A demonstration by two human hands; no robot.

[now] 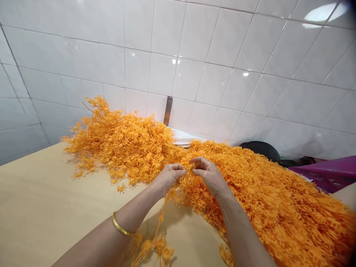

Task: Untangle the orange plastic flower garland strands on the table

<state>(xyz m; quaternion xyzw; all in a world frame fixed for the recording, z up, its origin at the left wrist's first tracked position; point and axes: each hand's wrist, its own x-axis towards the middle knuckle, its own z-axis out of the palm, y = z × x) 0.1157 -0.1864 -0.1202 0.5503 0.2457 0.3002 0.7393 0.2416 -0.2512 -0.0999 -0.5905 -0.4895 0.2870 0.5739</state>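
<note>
White glazed tiles (194, 44) rise behind a pale, wood-toned tabletop (33, 193), whose bare stretch lies at the left. On it, towards the wall, sits a loose heap of orange artificial flower sprays (133, 144). Nearer the camera, a gold bangle (119, 225) circles the left wrist; the left hand (168, 178) has thumb and fingertips drawn into a narrow pinch, and an orange sprig (161, 218) trails below it. Behind, a metal strip (168, 111) stands against the tiles, with white cloth (185, 137) at its foot. The right hand (211, 177) faces the left, finger and thumb curved with little space between; whether either hand grips a stem, I cannot tell. It appears to be fine fingertip work among the blossoms, calling for a light touch on thin stems. Rightwards spreads a denser orange flower mass (278, 200), with a black rounded object (261, 150) and purple material (328, 172) behind it.
</note>
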